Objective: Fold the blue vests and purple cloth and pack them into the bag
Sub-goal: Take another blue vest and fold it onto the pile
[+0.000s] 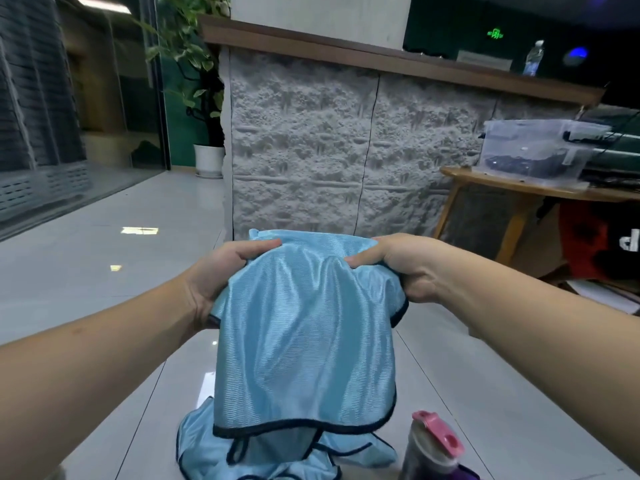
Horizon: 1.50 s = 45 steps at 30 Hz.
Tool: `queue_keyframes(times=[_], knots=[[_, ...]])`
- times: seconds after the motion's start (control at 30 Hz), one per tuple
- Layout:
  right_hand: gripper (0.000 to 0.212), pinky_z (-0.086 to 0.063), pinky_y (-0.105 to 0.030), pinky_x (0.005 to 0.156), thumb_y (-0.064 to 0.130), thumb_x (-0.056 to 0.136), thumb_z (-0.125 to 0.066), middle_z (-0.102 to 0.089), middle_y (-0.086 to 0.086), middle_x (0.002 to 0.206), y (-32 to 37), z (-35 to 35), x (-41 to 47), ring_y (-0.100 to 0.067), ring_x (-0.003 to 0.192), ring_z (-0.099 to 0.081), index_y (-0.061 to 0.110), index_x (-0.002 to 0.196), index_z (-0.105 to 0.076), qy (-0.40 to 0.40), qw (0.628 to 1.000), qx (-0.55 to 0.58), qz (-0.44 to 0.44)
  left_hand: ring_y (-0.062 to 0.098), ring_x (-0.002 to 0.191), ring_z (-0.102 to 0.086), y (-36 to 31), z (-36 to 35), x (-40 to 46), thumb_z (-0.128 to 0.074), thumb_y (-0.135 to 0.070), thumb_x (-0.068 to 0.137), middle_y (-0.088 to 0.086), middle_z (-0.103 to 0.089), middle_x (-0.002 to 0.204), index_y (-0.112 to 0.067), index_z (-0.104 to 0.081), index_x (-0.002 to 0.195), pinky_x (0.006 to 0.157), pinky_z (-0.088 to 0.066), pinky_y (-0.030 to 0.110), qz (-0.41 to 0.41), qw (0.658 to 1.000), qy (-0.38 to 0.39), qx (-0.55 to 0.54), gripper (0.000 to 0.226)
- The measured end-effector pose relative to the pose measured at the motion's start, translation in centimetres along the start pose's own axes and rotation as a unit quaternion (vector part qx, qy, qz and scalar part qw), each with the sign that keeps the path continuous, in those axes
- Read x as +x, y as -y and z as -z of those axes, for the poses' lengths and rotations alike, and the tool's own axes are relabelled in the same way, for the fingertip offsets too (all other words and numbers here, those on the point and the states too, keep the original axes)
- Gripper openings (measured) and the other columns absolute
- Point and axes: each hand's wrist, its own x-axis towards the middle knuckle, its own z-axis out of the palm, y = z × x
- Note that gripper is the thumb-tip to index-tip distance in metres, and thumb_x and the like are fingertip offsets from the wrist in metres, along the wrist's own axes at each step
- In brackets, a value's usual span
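A light blue mesh vest (304,334) with dark trim hangs in the air in front of me, doubled over. My left hand (216,275) grips its upper left edge and my right hand (398,268) grips its upper right edge. Under it, on the tiled floor, lies another blue vest (207,448), crumpled. A sliver of purple (467,474) shows at the bottom edge beside a bottle; I cannot tell whether it is the cloth. No bag is in view.
A bottle with a pink lid (434,445) stands on the floor at lower right. A wooden table (519,188) carrying a clear plastic box (533,150) is at the right, red and cardboard items under it. A stone-faced counter (346,150) rises ahead, with a potted plant (204,98) to its left.
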Motion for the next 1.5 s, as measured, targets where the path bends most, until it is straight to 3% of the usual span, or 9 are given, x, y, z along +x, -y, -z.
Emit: queue_keyframes(times=[0.2, 0.4, 0.53, 0.7, 0.8, 0.97, 1.07, 1.4, 1.5], knots=[[0.041, -0.049, -0.052, 0.112, 0.033, 0.094, -0.075, -0.074, -0.015, 0.126, -0.7, -0.5, -0.8, -0.033, 0.123, -0.068, 0.007, 0.125, -0.075, 0.013, 0.988, 0.136, 0.071, 0.027, 0.086, -0.076, -0.6, -0.8, -0.1, -0.062, -0.032, 0.094, 0.014, -0.076, 0.103, -0.003, -0.08, 0.107, 0.085, -0.061, 0.042, -0.063, 0.997, 0.007, -0.033, 0.036], [0.095, -0.038, -0.058, 0.119, 0.082, 0.076, -0.057, -0.067, -0.02, 0.138, -6.0, -2.3, -0.5, -0.042, 0.129, -0.062, 0.007, 0.132, -0.072, 0.102, 0.947, 0.301, 0.05, 0.029, 0.083, -0.076, -1.0, -0.3, -0.2, -0.063, -0.036, 0.097, 0.015, -0.076, 0.099, -0.004, -0.079, 0.106, 0.076, -0.064, 0.042, -0.068, 0.996, -0.028, -0.045, 0.036], [0.058, -0.048, -0.053, 0.111, 0.039, 0.082, -0.076, -0.072, -0.02, 0.128, -5.5, -2.9, -0.9, -0.037, 0.116, -0.069, 0.002, 0.127, -0.072, 0.077, 0.974, 0.213, 0.027, 0.027, 0.075, -0.076, -0.8, 0.3, 0.0, -0.067, -0.035, 0.09, 0.014, -0.076, 0.092, -0.003, -0.08, 0.094, 0.073, -0.064, 0.041, -0.047, 0.997, -0.054, -0.036, 0.035], [0.041, -0.059, -0.055, 0.094, -0.008, 0.092, -0.065, -0.076, -0.021, 0.119, -5.0, -2.8, -0.6, -0.042, 0.111, -0.073, 0.01, 0.128, -0.067, 0.032, 0.983, 0.155, 0.098, 0.032, 0.094, -0.075, -0.6, 0.8, 0.7, -0.064, -0.036, 0.096, 0.018, -0.074, 0.114, 0.001, -0.074, 0.119, 0.087, -0.061, 0.047, 0.003, 0.997, -0.079, -0.012, 0.045], [0.044, -0.061, -0.057, 0.09, -0.013, 0.088, -0.069, -0.077, -0.022, 0.113, -4.9, -2.9, -0.5, -0.043, 0.103, -0.075, 0.01, 0.126, -0.067, -0.007, 0.98, 0.147, 0.136, 0.033, 0.117, -0.069, -0.9, 1.0, 1.2, -0.065, -0.038, 0.098, 0.015, -0.068, 0.134, -0.006, -0.068, 0.133, 0.104, -0.053, 0.056, 0.042, 0.994, -0.097, 0.025, 0.048], [0.05, -0.064, -0.047, 0.073, -0.02, 0.082, -0.071, -0.077, -0.02, 0.11, -4.3, -2.8, -0.6, -0.039, 0.091, -0.077, 0.014, 0.119, -0.071, -0.027, 0.973, 0.13, 0.19, 0.034, 0.079, -0.076, -0.9, 1.2, 1.5, -0.062, -0.001, 0.095, 0.022, -0.075, 0.105, -0.001, -0.061, 0.137, 0.07, -0.063, 0.057, 0.094, 0.979, -0.137, 0.116, 0.042], [0.054, -0.064, -0.044, 0.074, -0.022, 0.08, -0.072, -0.078, -0.016, 0.11, -3.6, -2.8, -0.9, -0.033, 0.09, -0.077, 0.016, 0.118, -0.072, -0.026, 0.968, 0.107, 0.224, 0.033, 0.093, -0.075, -0.8, 1.3, 1.3, -0.049, 0.008, 0.098, 0.017, -0.074, 0.118, -0.013, -0.067, 0.133, 0.083, -0.06, 0.055, 0.095, 0.978, -0.112, 0.148, 0.044], [0.066, -0.062, -0.041, 0.074, -0.03, 0.08, -0.052, -0.071, -0.015, 0.111, -2.1, -3.0, -0.9, -0.029, 0.089, -0.071, 0.016, 0.124, -0.069, 0.048, 0.964, 0.084, 0.247, 0.03, 0.129, -0.063, 1.1, 1.1, 1.0, -0.076, -0.043, 0.087, 0.01, -0.069, 0.135, -0.013, -0.075, 0.119, 0.117, -0.041, 0.049, 0.199, 0.944, 0.036, 0.261, 0.044], [0.068, -0.06, -0.038, 0.073, -0.021, 0.067, -0.054, -0.071, -0.014, 0.105, -1.5, -3.0, -0.9, -0.027, 0.084, -0.069, 0.015, 0.122, -0.07, 0.092, 0.964, 0.089, 0.232, 0.03, 0.116, -0.067, 1.7, 1.0, 1.0, -0.082, -0.048, 0.078, 0.007, -0.069, 0.127, -0.019, -0.074, 0.118, 0.09, -0.06, 0.045, 0.208, 0.923, 0.072, 0.314, 0.05]])
